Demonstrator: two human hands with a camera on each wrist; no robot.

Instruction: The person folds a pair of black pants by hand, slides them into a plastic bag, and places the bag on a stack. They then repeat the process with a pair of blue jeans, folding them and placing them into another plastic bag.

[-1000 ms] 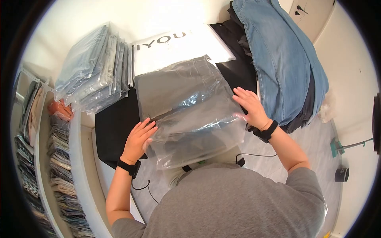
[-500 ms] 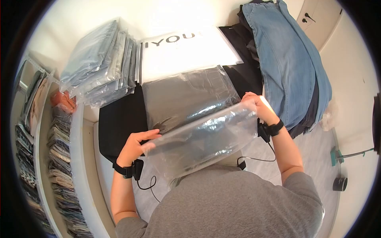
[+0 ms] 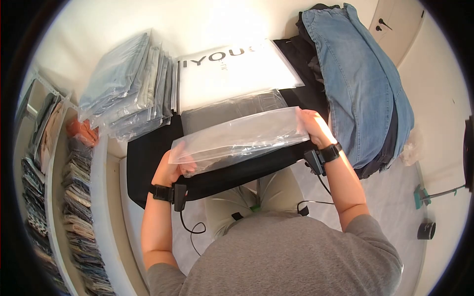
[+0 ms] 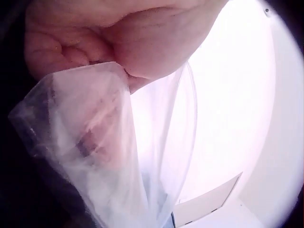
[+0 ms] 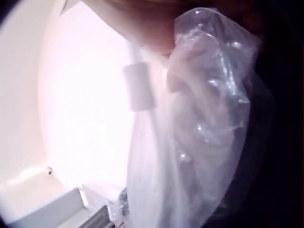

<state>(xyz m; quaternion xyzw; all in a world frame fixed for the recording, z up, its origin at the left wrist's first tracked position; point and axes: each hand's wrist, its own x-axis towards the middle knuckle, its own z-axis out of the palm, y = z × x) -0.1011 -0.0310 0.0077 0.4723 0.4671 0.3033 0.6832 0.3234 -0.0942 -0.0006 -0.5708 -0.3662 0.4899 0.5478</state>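
A clear plastic bag (image 3: 242, 129) with a dark grey folded garment (image 3: 227, 110) inside lies on the black-covered table (image 3: 153, 163). The bag's near end is lifted and folded back over the garment. At its left corner my left hand (image 3: 170, 166) pinches the plastic, the fingers showing through it. My right hand (image 3: 317, 129) grips the right corner. In the left wrist view, clear plastic (image 4: 95, 123) comes up to the thumb. The right wrist view shows crinkled plastic (image 5: 213, 95) over the fingers and a small whitish slider-like piece (image 5: 138, 86) on the bag's edge.
White printed bags (image 3: 237, 74) lie just behind. A stack of bagged garments (image 3: 128, 89) stands at the back left, and blue jeans (image 3: 355, 84) are piled over dark clothes on the right. Shelves of folded clothes (image 3: 79, 197) line the left side. Cables (image 3: 192, 229) hang from the wrist cameras.
Both hands have gone from lying on the bag's sides to holding its near corners. The near end has been lifted and folded away from the body, baring the table's black front edge.
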